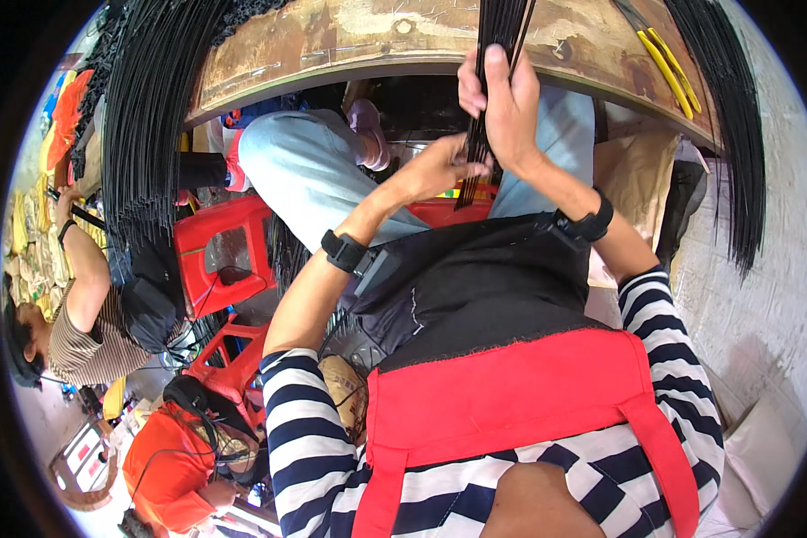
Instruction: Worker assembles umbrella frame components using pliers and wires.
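Observation:
A bundle of thin, straight black strands (504, 21) runs off the wooden bench and down over its front edge toward my lap. Near the bench edge, my right hand (511, 112) is wrapped round the bundle, its thumb lying along the strands. Lower down, my left hand (435, 169) closes its fingers on the same bundle close to the loose lower ends. What the strands are made of cannot be told. The far end of the bundle is cut off by the top of the picture.
The worn wooden bench (350, 40) carries yellow-handled pliers (671, 67) at the right. Thick hanks of black strands hang at its left (148, 117) and right (735, 134). Red plastic stools (188, 242) stand at the left, near two other people (99, 332). A pale wall rises on the right.

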`<state>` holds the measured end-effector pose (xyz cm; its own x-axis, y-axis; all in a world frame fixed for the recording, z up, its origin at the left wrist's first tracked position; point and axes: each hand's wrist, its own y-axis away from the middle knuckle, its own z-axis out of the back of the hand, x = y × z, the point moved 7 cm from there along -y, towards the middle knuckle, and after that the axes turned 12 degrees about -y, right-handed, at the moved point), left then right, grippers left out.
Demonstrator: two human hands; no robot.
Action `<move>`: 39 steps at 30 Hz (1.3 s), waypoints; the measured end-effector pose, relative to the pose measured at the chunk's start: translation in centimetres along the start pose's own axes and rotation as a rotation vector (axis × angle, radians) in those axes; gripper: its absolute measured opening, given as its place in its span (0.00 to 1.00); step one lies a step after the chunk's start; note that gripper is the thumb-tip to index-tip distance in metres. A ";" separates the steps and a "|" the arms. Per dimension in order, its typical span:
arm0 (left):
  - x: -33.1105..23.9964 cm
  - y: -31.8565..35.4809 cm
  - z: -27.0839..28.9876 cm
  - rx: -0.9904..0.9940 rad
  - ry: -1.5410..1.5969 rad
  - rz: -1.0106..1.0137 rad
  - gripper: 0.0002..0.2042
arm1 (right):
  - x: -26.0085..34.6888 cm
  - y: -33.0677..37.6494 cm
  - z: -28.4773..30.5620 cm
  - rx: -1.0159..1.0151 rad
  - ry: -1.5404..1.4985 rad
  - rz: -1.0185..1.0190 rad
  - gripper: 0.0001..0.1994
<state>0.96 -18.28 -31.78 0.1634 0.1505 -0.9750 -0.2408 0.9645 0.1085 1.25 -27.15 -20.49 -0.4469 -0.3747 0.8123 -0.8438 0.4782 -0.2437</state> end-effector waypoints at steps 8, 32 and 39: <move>-0.8 4.0 1.2 -0.025 -0.502 0.108 0.21 | -2.6 1.7 0.9 -0.075 -0.037 -0.191 0.11; -15.8 -29.7 38.9 -0.732 -1.053 0.454 0.21 | 0.7 -1.1 3.3 -0.033 -0.045 -0.293 0.06; -15.6 -26.6 39.3 -0.611 -0.806 0.347 0.12 | 0.3 0.8 3.6 -0.065 -0.111 -0.264 0.04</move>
<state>42.38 -37.78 -11.86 0.5240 0.7109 -0.4692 -0.7977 0.6026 0.0222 -0.63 -29.76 -22.32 -0.2475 -0.5757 0.7793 -0.9160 0.4010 0.0053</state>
